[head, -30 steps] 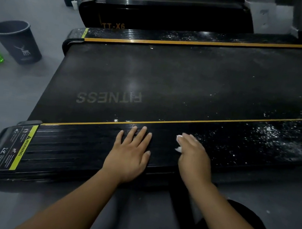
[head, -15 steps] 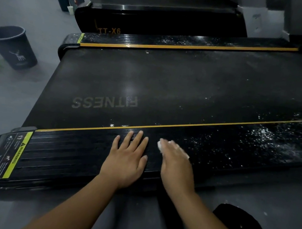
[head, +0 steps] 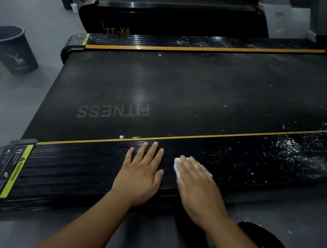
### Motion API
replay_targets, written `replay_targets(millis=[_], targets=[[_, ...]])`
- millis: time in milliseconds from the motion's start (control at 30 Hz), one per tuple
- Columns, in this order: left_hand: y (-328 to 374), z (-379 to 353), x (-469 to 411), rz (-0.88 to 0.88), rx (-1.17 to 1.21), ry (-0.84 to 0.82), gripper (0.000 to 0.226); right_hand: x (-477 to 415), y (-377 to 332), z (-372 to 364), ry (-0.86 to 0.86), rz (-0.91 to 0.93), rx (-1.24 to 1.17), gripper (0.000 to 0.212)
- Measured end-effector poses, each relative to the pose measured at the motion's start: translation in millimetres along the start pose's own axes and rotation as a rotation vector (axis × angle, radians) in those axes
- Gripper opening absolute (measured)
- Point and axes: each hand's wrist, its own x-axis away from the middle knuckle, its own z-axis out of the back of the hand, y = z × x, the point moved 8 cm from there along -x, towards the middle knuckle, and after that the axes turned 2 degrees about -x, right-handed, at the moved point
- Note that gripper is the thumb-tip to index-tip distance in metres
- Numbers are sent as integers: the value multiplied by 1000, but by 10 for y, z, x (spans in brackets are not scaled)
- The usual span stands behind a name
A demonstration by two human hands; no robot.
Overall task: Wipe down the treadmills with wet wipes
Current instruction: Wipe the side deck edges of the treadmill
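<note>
My left hand [head: 141, 175] lies flat, fingers spread, holding nothing, on the treadmill's [head: 183, 89] near side rail [head: 68, 173]. Just beside it my right hand [head: 198, 185], blurred, seems to press the wet wipe [head: 176, 164] under straight fingers. The wipe looks thin, limp and damp, so a flat palm should drive it better than a pinch. White specks [head: 284, 148] dust the rail's right end. A second ago the wipe sat further right; my left hand has stayed put.

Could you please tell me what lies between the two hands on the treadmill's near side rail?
In the head view, only a narrow bare strip of side rail separates the left hand from the right hand and its wipe.
</note>
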Motion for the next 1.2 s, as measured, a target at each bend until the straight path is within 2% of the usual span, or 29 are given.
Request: replay_targets(millis=[100, 167, 233, 300, 367, 433, 500, 567, 633, 733, 767, 867, 933, 1000, 1100, 1200], targets=[[18, 13, -35, -8, 16, 14, 83, -190, 520, 56, 51, -221, -23, 35], [22, 7, -46, -11, 12, 14, 82, -340, 621, 102, 114, -355, -5, 29], [18, -2, -52, -9, 3, 12, 82, -394, 390, 103, 156, -278, -8, 28], [20, 6, -54, -11, -2, 14, 83, -261, 43, -10, 80, -84, -33, 38], [23, 3, -57, -12, 0, 11, 82, -23, -44, -56, 15, 5, -34, 45], [16, 6, -62, -8, 5, 13, 82, -21, 240, 54, 38, -53, -22, 44], [21, 5, -66, -13, 2, 9, 81, -209, 591, 124, 39, -201, 25, 39], [24, 7, -73, -12, -2, 4, 81, -442, 643, 84, 9, -290, 24, 47], [28, 8, -77, -8, -3, 0, 83, -454, 326, -28, -23, -241, 5, 56], [28, 5, -91, -9, 29, 15, 82, -81, -24, -80, -33, -53, 3, 58], [31, 8, -96, -10, 36, 18, 82, -10, 50, -24, -25, -53, -3, 56], [39, 6, -114, -8, 19, 10, 82, -144, 499, 124, 65, -209, 11, 53], [57, 16, -123, -11, -1, 7, 83, -334, 510, 100, 43, -267, 24, 62], [64, 15, -130, -11, -11, 2, 84, -297, 233, 7, 24, -216, 13, 64], [78, 2, -156, -18, -9, -8, 84, 46, 0, -44, -36, -39, -30, 56], [82, -4, -174, -18, -22, 0, 82, 52, 422, 39, -24, -154, -2, 55]])
